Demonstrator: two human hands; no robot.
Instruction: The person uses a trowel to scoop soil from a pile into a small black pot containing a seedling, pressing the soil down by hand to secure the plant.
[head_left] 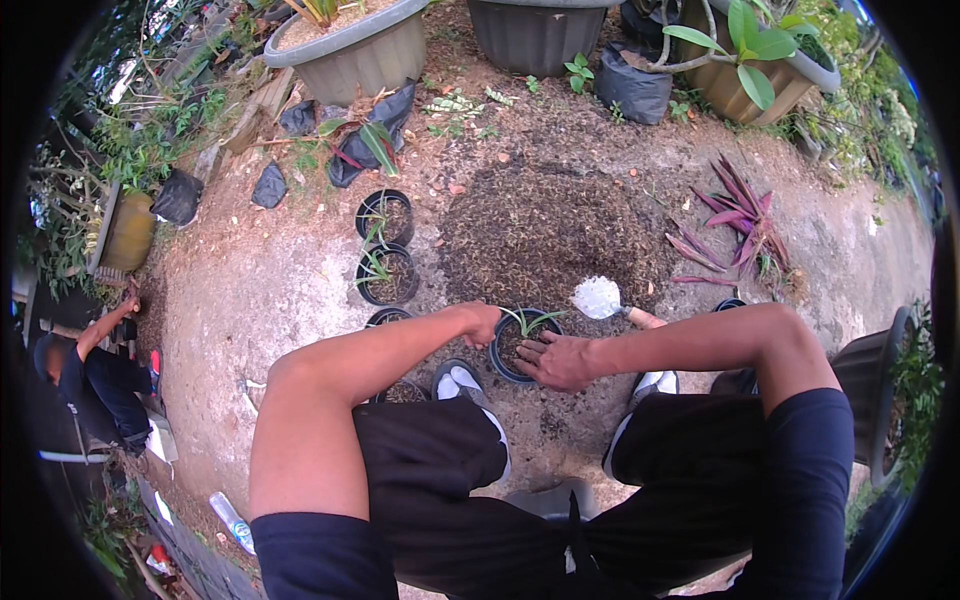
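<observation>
A small black plastic pot (505,368) with a thin green seedling (531,321) stands on the dirt between my feet. My left hand (483,322) is curled against the pot's left rim. Resting flat on the pot's right rim and its soil is my right hand (558,360), fingers spread and holding nothing. Just beyond the pot, a hand trowel (600,297) with a pale blade lies on a heap of dark soil (545,225).
Two more small black pots with seedlings (385,218) (388,275) line up to the left, another pot (388,317) behind my left arm. Big grey planters (355,50) (535,35), black bags (632,85), purple-leaved cuttings (735,220). Another person (95,380) crouches far left.
</observation>
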